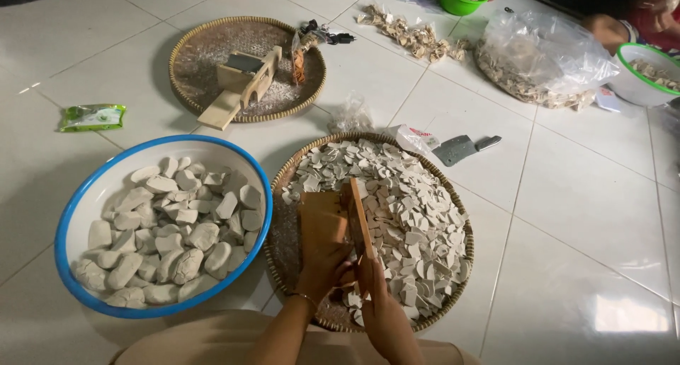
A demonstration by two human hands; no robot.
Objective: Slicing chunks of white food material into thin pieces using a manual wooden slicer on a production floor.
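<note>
A white tiled floor (581,216) holds a round woven tray (457,266) heaped with thin pale slices (414,209), and on it stands a wooden slicer (340,220) gripped by a person seated at the near edge. The left hand (322,269) is clamped on the slicer's lower board, while the right hand (379,301) is closed around its upright handle just beside the left. To the left, touching the tray, sits a blue-rimmed white basin (78,216) of pale lumps (170,230); a second woven tray (191,53) carries another slicer (244,82), and a cleaver (464,147) lies nearby.
</note>
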